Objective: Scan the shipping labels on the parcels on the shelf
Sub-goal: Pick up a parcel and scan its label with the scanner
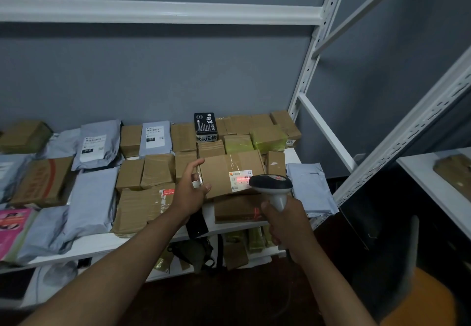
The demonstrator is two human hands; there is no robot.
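parcel [230,170] tilted between left hand [190,189] and scanner [271,185].

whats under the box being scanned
The scanned box rests on another brown box, whose front part shows below it. Anything further back under it is covered, so I cannot tell what else lies there.

Both forearms are extended forward and up from the bottom of the frame, bare to the wrists. The left hand [190,193] is turned palm-right, its fingers [195,166] curved and its thumb closed on the near left edge of a cardboard box [229,170], which is tilted up. The right hand [286,226] is wrapped round the scanner [274,185] grip, knuckles toward the camera.
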